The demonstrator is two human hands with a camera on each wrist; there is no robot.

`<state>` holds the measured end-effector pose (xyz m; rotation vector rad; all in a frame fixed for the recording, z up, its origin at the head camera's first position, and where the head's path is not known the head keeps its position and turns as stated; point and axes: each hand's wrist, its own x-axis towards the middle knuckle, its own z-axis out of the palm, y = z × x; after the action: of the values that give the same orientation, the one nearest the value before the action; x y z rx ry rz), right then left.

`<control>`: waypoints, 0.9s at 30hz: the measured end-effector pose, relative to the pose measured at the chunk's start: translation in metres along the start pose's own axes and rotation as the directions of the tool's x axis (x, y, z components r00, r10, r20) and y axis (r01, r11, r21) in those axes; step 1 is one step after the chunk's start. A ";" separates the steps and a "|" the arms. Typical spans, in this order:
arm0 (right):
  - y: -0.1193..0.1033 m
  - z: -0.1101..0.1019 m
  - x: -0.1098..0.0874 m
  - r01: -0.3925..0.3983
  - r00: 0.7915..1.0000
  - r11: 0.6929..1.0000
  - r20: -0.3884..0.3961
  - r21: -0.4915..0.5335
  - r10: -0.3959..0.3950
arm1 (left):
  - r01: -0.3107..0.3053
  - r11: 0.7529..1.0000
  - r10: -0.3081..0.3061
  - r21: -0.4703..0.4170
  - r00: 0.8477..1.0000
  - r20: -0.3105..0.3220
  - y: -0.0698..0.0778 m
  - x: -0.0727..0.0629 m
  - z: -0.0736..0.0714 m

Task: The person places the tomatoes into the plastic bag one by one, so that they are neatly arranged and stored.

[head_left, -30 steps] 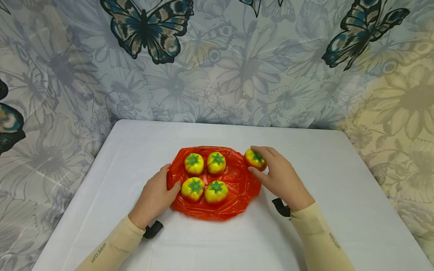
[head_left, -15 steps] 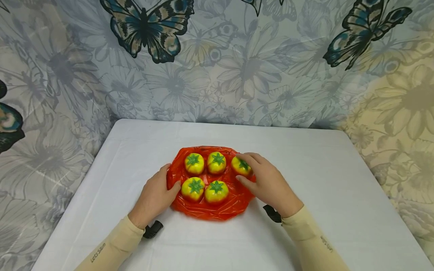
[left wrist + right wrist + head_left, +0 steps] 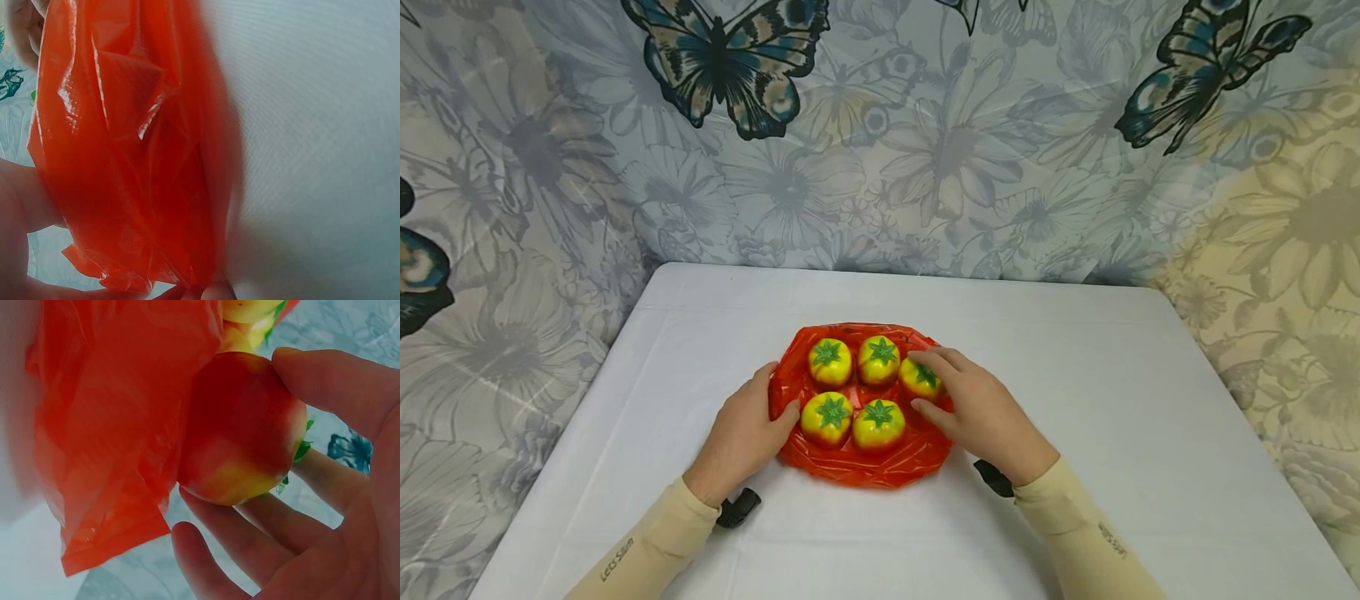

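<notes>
A crinkled red plastic bag lies on the table with several yellow-and-red toy tomatoes on it, each topped by a green star-shaped leaf. Four stand in two rows, among them a front tomato and a back tomato. My right hand grips another toy tomato, thumb on one side and fingers on the other, over the bag's right part, beside the back row. My left hand holds the bag's left edge; in the left wrist view its fingertips meet the red plastic at the bottom.
A white-covered table spreads around the bag. Behind it hangs a floral backdrop with butterfly prints. Black straps sit at both wrists.
My right hand has carried its toy tomato leftward, from beyond the bag's right edge to a place beside the other tomatoes. My left hand has stayed put on the bag.
</notes>
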<state>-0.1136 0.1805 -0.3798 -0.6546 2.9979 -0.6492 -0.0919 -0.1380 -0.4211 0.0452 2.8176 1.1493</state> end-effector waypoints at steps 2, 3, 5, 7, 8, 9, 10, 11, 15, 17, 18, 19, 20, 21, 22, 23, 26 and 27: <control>0.000 0.001 0.000 0.008 1.000 1.000 0.005 -0.003 -0.008 | 0.000 1.000 0.000 0.001 1.000 0.000 0.000 0.000 0.000; 0.000 0.001 0.000 0.012 1.000 1.000 0.006 -0.004 -0.012 | 0.000 1.000 0.000 0.000 1.000 0.000 0.000 0.000 -0.001; 0.000 0.002 0.000 0.017 1.000 1.000 0.011 -0.007 -0.017 | 0.000 1.000 0.000 -0.001 1.000 0.000 0.001 0.000 -0.001; 0.000 0.003 0.001 0.019 1.000 1.000 0.017 -0.006 -0.019 | -0.002 1.000 0.002 -0.001 1.000 -0.001 0.001 0.000 -0.002; 0.000 0.004 0.001 0.020 1.000 1.000 0.021 -0.007 -0.020 | -0.004 1.000 0.004 -0.001 1.000 -0.001 0.001 0.000 -0.002; 0.000 0.004 0.002 0.021 0.999 1.000 0.024 -0.006 -0.021 | -0.005 1.000 0.005 0.000 1.000 -0.002 0.001 0.000 -0.002; 0.001 0.005 0.002 0.022 0.999 1.000 0.027 -0.006 -0.021 | -0.006 1.000 0.006 0.001 1.000 -0.003 0.000 0.000 -0.002; 0.001 0.006 0.002 0.022 0.999 1.000 0.030 -0.005 -0.022 | -0.007 1.000 0.007 0.001 1.000 -0.003 0.000 0.000 -0.002; 0.002 0.008 0.004 0.027 0.999 1.000 0.038 0.004 -0.027 | -0.008 1.000 0.008 0.004 1.000 -0.005 0.001 -0.001 -0.003; 0.003 0.010 0.004 0.032 0.999 0.999 0.043 0.007 -0.032 | -0.008 1.000 0.008 0.005 1.000 -0.003 0.000 -0.002 -0.003; 0.003 0.010 0.005 0.034 0.998 0.999 0.046 0.008 -0.034 | -0.006 1.000 0.006 0.007 1.000 -0.002 0.000 -0.002 -0.003; 0.002 0.011 0.005 0.035 0.998 0.999 0.047 0.006 -0.035 | -0.006 1.000 0.006 0.008 1.000 -0.001 0.000 -0.002 -0.003; 0.002 0.012 0.005 0.031 0.998 1.000 0.050 0.000 -0.031 | -0.005 1.000 0.005 0.009 1.000 0.000 0.000 -0.002 -0.003; 0.002 0.012 0.005 0.028 0.998 1.000 0.053 -0.007 -0.028 | -0.004 1.000 0.004 0.010 1.000 0.000 0.000 -0.002 -0.003; 0.002 0.013 0.005 0.027 0.998 1.000 0.056 -0.014 -0.026 | -0.004 1.000 0.004 0.011 1.000 0.001 0.000 -0.002 -0.002; 0.002 0.013 0.005 0.024 0.998 1.000 0.062 -0.020 -0.022 | -0.004 1.000 0.004 0.012 1.000 0.001 -0.001 -0.001 -0.002; 0.001 0.014 0.005 0.014 0.997 0.999 0.079 -0.035 -0.011 | -0.005 1.000 0.005 0.015 1.000 0.000 -0.001 0.000 -0.001; 0.001 0.015 0.005 0.014 0.996 0.999 0.084 -0.035 -0.011 | -0.007 1.000 0.007 0.015 1.000 -0.002 -0.001 0.000 0.000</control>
<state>-0.1175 0.1739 -0.3933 -0.6852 2.9367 -0.5557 -0.0919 -0.1387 -0.4217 0.0549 2.8299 1.1301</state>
